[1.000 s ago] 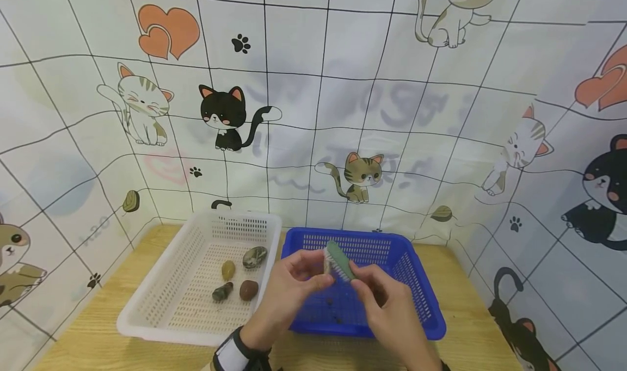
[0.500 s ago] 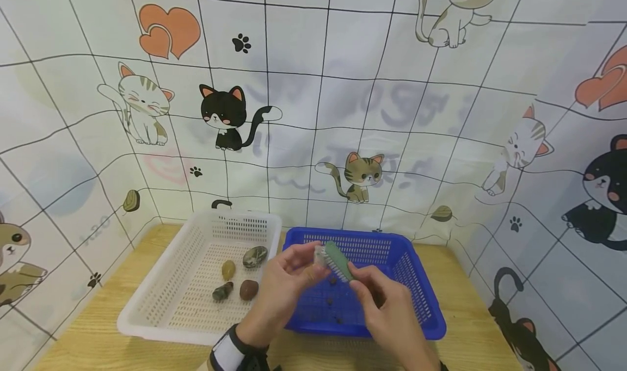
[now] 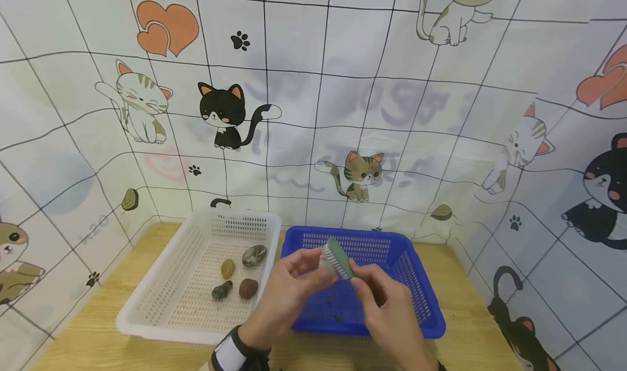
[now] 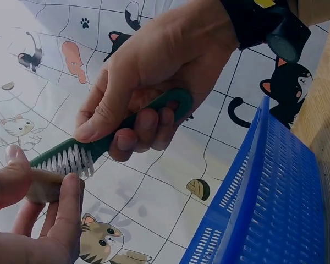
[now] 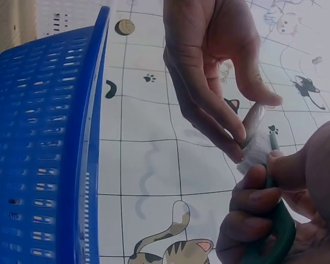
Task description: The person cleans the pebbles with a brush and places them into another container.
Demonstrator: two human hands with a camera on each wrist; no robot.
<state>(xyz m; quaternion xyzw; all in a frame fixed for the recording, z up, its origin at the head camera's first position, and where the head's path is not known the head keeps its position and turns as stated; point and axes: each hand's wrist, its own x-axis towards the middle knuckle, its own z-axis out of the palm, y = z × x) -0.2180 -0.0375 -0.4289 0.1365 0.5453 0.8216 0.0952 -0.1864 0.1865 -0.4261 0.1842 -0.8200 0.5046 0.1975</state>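
Over the blue basket, my right hand (image 3: pixel 392 308) grips a green scrubbing brush (image 3: pixel 339 255) by its handle, fingers curled round it. Its white bristles (image 4: pixel 69 159) face left and press against a smooth brownish stone (image 4: pixel 44 186). That stone is pinched between the thumb and fingers of my left hand (image 3: pixel 286 286). In the right wrist view the stone (image 5: pixel 254 122) shows edge-on at the bristle tips, with my left thumb and fingers on either side. From the head view it is largely hidden behind the fingers and bristles.
A white basket (image 3: pixel 168 300) stands at the left, holding several stones, among them a mottled one (image 3: pixel 254 255) and a reddish-brown one (image 3: pixel 248 289). Small dark bits lie in the blue basket (image 3: pixel 428 305). Both stand on a wooden table (image 3: pixel 467 305) before a cat-patterned wall covering.
My left hand with the stone has shifted left and then back right against the bristles. The brush and right hand stay nearly in place.
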